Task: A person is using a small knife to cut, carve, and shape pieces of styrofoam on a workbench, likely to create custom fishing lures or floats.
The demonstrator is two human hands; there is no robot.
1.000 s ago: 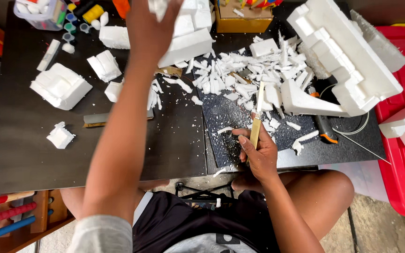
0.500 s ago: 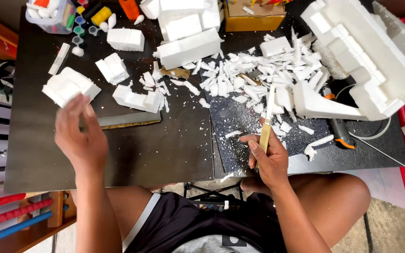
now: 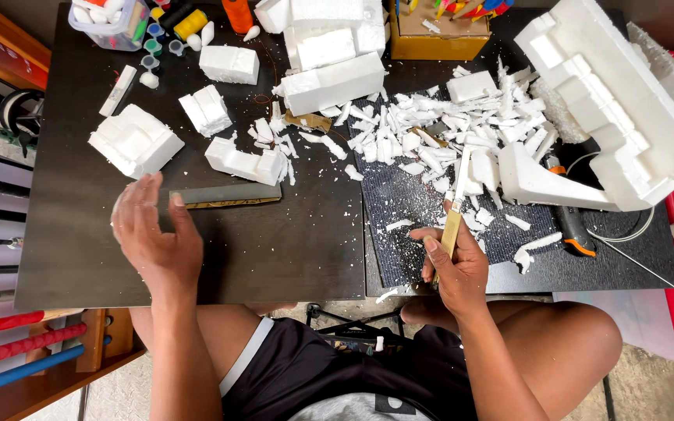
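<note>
A dark, matt table (image 3: pixel 274 249) filled most of the view, strewn with white foam; the largest piece, a stepped, moulded foam packing block (image 3: pixel 626 117), lay slantwise over the right end, its surface grainy and crumbly at the edges; beside it a speckled dark cutting mat (image 3: pixel 423 234) carried a heap of foam offcuts (image 3: pixel 446 132), thin, angular and splintered; squarer foam blocks (image 3: pixel 329 54) stood at the far edge, and a notched foam chunk (image 3: pixel 136 140) sat near the left end; a mustard-yellow cardboard box (image 3: pixel 431 39) stood at the far side, and a clear plastic tub (image 3: pixel 107 27) with small round paint pots beside it occupied the far left corner; the left hand (image 3: pixel 154 234) lay spread and flat on the table, its fingertips touching the near end of a long, flat grey metal file (image 3: pixel 224 195) that lay just below a low foam piece (image 3: pixel 245 162); the right hand (image 3: pixel 454 269) was closed around the pale wooden handle of a knife (image 3: pixel 454 210), whose narrow blade pointed away over the mat into the offcuts.
</note>
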